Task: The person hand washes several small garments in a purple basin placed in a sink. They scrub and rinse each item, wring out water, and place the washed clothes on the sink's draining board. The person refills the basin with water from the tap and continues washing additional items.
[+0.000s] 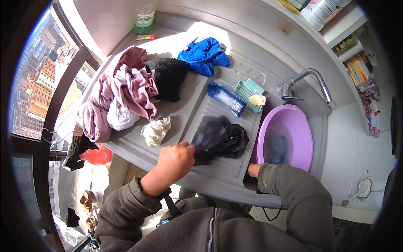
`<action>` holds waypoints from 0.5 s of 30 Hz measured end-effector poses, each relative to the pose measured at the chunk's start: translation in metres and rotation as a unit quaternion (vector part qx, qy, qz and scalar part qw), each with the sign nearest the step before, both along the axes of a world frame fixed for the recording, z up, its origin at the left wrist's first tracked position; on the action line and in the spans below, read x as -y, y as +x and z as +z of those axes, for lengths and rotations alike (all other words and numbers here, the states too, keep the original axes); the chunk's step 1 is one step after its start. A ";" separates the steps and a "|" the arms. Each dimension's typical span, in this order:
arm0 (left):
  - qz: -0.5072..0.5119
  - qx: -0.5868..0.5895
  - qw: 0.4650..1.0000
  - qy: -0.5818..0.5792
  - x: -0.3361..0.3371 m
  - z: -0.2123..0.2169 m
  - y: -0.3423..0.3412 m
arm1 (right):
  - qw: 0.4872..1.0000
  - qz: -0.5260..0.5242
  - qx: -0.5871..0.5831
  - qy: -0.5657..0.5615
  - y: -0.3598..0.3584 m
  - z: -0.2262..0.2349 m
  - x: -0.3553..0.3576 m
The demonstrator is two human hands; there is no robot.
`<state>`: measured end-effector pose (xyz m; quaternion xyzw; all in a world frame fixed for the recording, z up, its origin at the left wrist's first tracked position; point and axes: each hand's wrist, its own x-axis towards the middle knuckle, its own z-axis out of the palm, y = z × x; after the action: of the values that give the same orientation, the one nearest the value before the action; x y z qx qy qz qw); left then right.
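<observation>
A dark, wet-looking black garment [224, 136] lies bunched on the ribbed part of the grey sink counter. Its left edge is gathered in the fist of my left hand [174, 164], and the cloth there is blurred by motion. My right hand [253, 170] reaches down into the sink at the near side of the purple basin [307, 134]; only its wrist end shows and the fingers are hidden. Cloudy water with something dark in it fills the basin. Beyond the garment are a blue scrub brush [226, 98] and a green soap dish [247, 94] with a soap piece [257, 100].
Pink clothes [130, 84], a black cloth [168, 80], a crumpled off-white cloth [156, 131] and a blue towel [205, 54] lie left and behind. A chrome faucet [308, 75] arches over the basin's far side. A green bottle [144, 20] stands in the back corner.
</observation>
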<state>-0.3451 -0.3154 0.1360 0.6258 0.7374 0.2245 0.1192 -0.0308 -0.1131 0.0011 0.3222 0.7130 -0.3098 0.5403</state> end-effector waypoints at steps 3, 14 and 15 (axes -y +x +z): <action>-0.002 0.020 1.000 0.003 -0.002 0.002 -0.002 | 1.000 -0.024 0.005 -0.002 0.001 -0.001 -0.001; -0.039 0.064 0.997 -0.007 -0.004 0.003 -0.012 | 0.997 -0.083 0.003 0.000 0.007 -0.002 -0.006; -0.044 0.073 0.996 -0.004 -0.004 0.004 -0.013 | 0.996 -0.088 0.005 0.003 0.008 -0.002 -0.005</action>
<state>-0.3579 -0.3116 0.1398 0.6393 0.6993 0.2609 0.1848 -0.0229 -0.1080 -0.0007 0.3870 0.6796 -0.3527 0.5138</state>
